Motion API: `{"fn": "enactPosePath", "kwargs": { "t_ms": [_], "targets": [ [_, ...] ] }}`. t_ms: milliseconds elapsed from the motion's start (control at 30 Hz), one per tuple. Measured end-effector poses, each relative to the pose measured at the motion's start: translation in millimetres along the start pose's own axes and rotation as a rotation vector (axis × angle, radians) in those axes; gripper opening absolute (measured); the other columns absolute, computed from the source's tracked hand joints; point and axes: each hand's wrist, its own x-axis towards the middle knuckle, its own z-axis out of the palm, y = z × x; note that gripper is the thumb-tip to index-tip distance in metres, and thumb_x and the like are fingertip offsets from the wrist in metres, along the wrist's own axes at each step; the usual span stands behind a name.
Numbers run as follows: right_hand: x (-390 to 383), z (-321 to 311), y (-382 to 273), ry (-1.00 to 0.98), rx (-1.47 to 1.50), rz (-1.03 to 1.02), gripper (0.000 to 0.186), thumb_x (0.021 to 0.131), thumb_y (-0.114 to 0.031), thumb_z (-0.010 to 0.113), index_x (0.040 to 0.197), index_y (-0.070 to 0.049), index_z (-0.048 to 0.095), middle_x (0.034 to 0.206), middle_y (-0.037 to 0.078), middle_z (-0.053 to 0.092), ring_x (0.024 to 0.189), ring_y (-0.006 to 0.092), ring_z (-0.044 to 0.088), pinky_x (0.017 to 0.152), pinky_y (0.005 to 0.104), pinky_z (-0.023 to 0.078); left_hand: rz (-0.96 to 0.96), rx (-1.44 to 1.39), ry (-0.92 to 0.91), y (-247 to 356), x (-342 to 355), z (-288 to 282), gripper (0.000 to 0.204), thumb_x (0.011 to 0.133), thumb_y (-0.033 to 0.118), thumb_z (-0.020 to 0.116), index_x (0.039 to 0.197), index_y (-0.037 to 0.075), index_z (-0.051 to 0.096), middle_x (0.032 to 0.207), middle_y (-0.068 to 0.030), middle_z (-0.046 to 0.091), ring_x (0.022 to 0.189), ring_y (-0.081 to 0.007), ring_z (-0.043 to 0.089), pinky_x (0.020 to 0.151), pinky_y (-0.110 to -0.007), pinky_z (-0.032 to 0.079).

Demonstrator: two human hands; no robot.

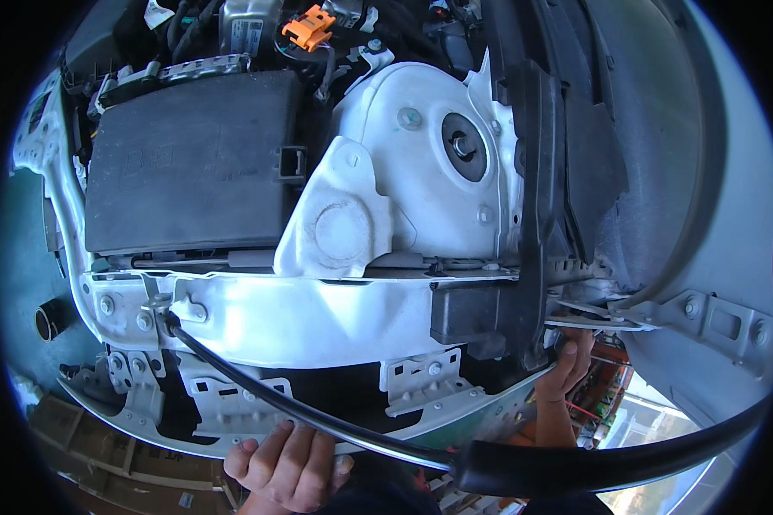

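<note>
In the lower middle of the head view, my left hand (288, 468) is closed with fingers curled over the lip of a long light metal panel (172, 438) fitted with brackets (421, 378), just under a black strut (258, 390). Farther right, my right hand (567, 369) is closed round the far end of that panel, below a hinge plate (601, 319); its fingertips are partly hidden. Above both hands run a white body rail (318, 326) and a black plastic trim piece (532, 240) in an open engine bay.
A black box lid (180, 180), white strut tower (412, 120) and orange connector (309, 27) fill the engine bay. A raised panel (730, 172) with hinge arm (721, 326) rises at right. Cardboard (94, 446), a dark cylinder (50, 319) and a red rack (601, 369) lie beyond the car's edge.
</note>
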Motion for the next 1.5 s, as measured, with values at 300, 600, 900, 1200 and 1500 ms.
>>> {"fn": "enactPosePath", "kwargs": {
  "t_ms": [300,600,900,1200,1500],
  "targets": [
    [2.0,0.2,-5.3,-0.01,-0.128,0.09,0.052,0.106,-0.035,0.038,0.113,0.001,0.074,0.117,0.018,0.075,0.112,0.0365,0.065,0.104,0.0477,0.042,0.048,-0.137,-0.044,-8.1,1.4,-4.3,0.03,0.102,0.045,0.065,0.111,0.019,0.075,0.108,-0.0003,0.079,0.104,-0.0177,0.07,0.106,-0.043,0.033],
    [2.3,0.3,-3.7,-0.006,-0.164,0.02,0.051,0.107,-0.033,0.036,0.111,0.001,0.074,0.113,0.017,0.076,0.108,0.0365,0.066,0.103,0.0482,0.042,0.011,-0.07,-0.084,-3.6,-0.7,-8.2,0.035,0.105,0.039,0.058,0.087,0.013,0.075,0.083,-0.0051,0.075,0.092,-0.0176,0.067,0.11,-0.05,0.031],
    [5.7,4.6,-11.7,0.034,-0.07,0.07,0.045,0.107,-0.029,0.039,0.108,0.002,0.072,0.109,0.016,0.075,0.102,0.0356,0.066,0.1,0.0491,0.043,-0.008,-0.005,-0.04,-0.1,-2.4,-4.3,0.018,0.1,0.028,0.064,0.094,0.016,0.076,0.091,-0.0037,0.076,0.097,-0.0183,0.068,0.107,-0.05,0.033],
    [9.3,3.6,-16.7,0.014,-0.079,0.068,0.047,0.107,-0.03,0.04,0.104,0.003,0.073,0.11,0.017,0.074,0.106,0.0372,0.065,0.1,0.0477,0.042,-0.027,-0.034,-0.025,2.0,-0.2,-5.2,0.011,0.093,0.023,0.068,0.101,0.015,0.069,0.099,-0.0031,0.074,0.098,-0.0198,0.066,0.104,-0.049,0.035],
    [10.9,4.2,-14.1,0.004,-0.088,0.045,0.052,0.109,-0.039,0.038,0.107,0.003,0.069,0.102,0.015,0.068,0.095,0.0294,0.059,0.09,0.0405,0.042,-0.017,-0.03,-0.005,2.6,2.0,-4.8,0.018,0.093,0.028,0.064,0.102,0.014,0.069,0.091,-0.004,0.069,0.096,-0.0195,0.066,0.104,-0.048,0.036]
  ]
}}
